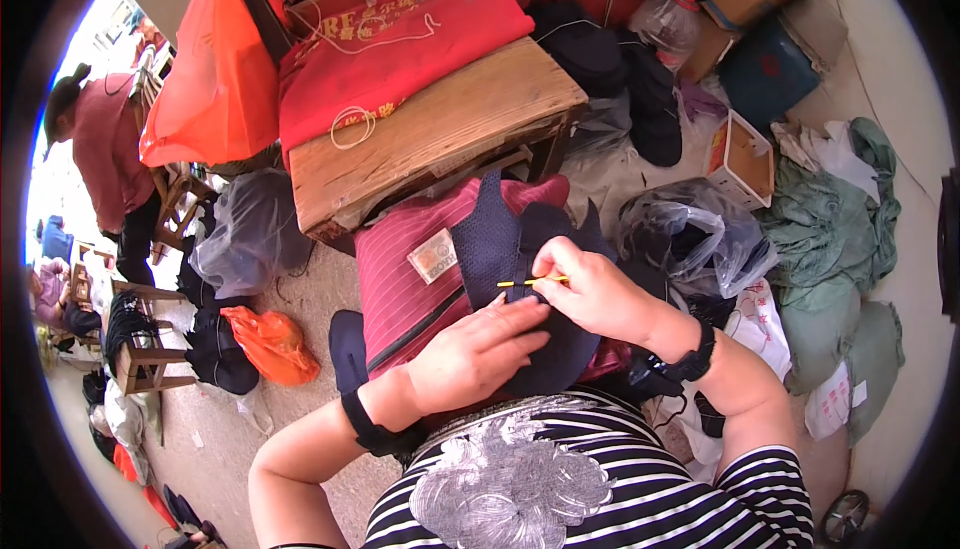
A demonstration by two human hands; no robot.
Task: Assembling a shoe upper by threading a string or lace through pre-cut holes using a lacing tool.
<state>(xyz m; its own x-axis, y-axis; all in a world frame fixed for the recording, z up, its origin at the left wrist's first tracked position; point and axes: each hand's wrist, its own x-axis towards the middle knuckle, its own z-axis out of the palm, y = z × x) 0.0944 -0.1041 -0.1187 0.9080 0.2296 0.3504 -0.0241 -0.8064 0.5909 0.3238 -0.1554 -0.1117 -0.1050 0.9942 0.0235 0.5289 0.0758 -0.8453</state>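
A navy textured fabric piece [487, 239], shaped like part of a slipper, lies over a red striped cushion [390, 319] on my lap. My right hand [600, 294] is closed in a pinch around a thin yellow crochet hook [518, 283], whose tip points left across the navy piece. Just below the hook, my left hand [475, 354] grips the navy piece, its fingers laid together over the fabric and the thumb near the hook. Part of the fabric under both hands is hidden.
Ahead stands a wooden table [440, 119] with a red bag [400, 49] on it. To the right are a clear plastic bag [690, 234], a small open box [742, 161] and green cloth [825, 249]. An orange bag [270, 346] lies left; another person [105, 149] stands beyond.
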